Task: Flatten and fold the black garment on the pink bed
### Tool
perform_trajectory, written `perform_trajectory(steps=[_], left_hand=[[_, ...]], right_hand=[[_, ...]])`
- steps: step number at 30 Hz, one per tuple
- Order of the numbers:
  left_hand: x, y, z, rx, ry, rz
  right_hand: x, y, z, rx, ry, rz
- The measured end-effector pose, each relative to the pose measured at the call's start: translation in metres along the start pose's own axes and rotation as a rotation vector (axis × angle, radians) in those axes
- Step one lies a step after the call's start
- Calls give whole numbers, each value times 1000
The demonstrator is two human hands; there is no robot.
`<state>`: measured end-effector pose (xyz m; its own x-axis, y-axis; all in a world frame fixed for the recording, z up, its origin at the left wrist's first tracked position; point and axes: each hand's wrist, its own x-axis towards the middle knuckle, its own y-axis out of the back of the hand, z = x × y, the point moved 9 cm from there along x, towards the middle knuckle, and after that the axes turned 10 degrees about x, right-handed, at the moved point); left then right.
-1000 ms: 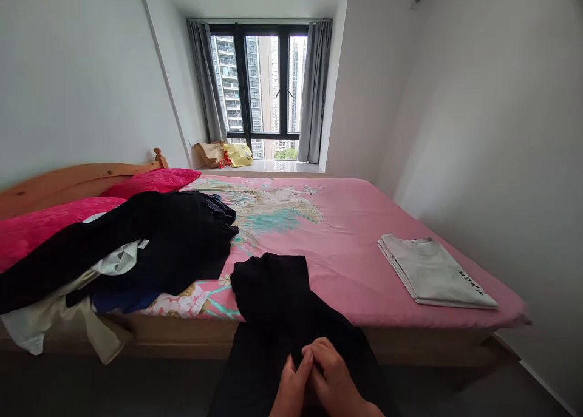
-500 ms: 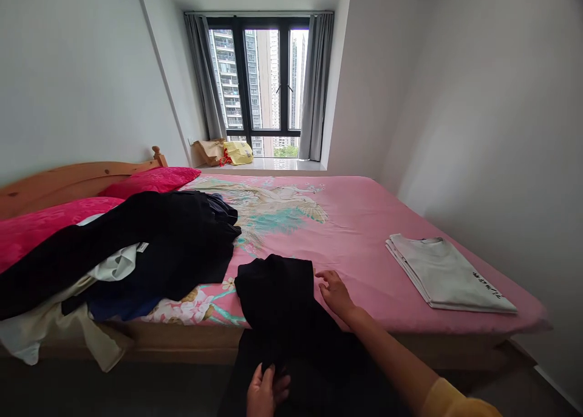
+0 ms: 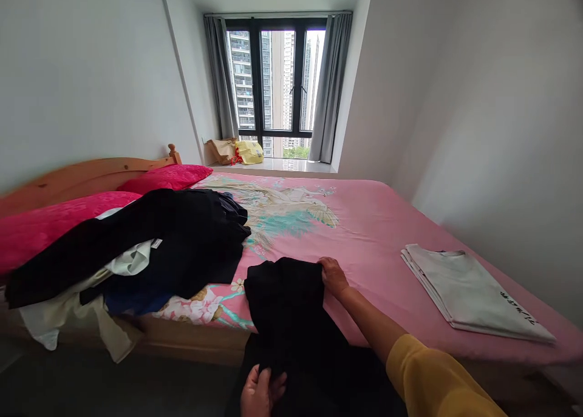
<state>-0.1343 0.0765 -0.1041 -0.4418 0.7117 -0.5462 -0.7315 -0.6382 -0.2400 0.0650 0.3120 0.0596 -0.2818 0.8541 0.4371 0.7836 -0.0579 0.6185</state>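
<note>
A black garment (image 3: 286, 301) lies partly on the pink bed and drapes down over its front edge; its exact kind cannot be told. My right hand (image 3: 334, 276) is closed on the garment's far right corner, up on the bedsheet. Lower down, below the mattress edge, my left hand (image 3: 262, 394) pinches a fold of the same cloth between thumb and fingers. Part of the garment's lower end merges with dark shadow.
A heap of black, white and blue clothes (image 3: 182, 235) spills over the bed's left front edge. Folded white T-shirts (image 3: 473, 292) lie in a stack at right. Red pillows (image 3: 168, 177) rest by the wooden headboard (image 3: 104, 173). Paper bags (image 3: 248, 152) stand on the windowsill.
My right hand has closed on the garment's far right corner, where its fingers were loosely spread beside it. My left hand keeps its pinch. The view has turned slightly left.
</note>
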Motion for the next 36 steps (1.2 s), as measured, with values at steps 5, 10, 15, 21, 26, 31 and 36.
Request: perform_trajectory(steps=[5, 10, 15, 21, 26, 31, 36], left_hand=[[-27, -12, 88, -14, -259, -47], [-64, -38, 173, 13, -455, -68], [-112, -76, 236, 121, -639, -155], [-132, -125, 274, 625, -730, -421], [-111, -136, 315, 1002, -762, -382], [-112, -165, 314, 1118, -621, -533], [-124, -179, 326, 955, -630, -525]], right_hand=[[-1, 89, -40, 6, 0, 92], [-18, 214, -98, -77, -5, 337], [-48, 287, -147, -222, -65, 332], [-68, 337, -137, -441, -182, 272], [-69, 373, -90, -409, -397, 265], [-64, 363, -78, -344, -441, 199], [-63, 356, -92, -290, -404, 161]])
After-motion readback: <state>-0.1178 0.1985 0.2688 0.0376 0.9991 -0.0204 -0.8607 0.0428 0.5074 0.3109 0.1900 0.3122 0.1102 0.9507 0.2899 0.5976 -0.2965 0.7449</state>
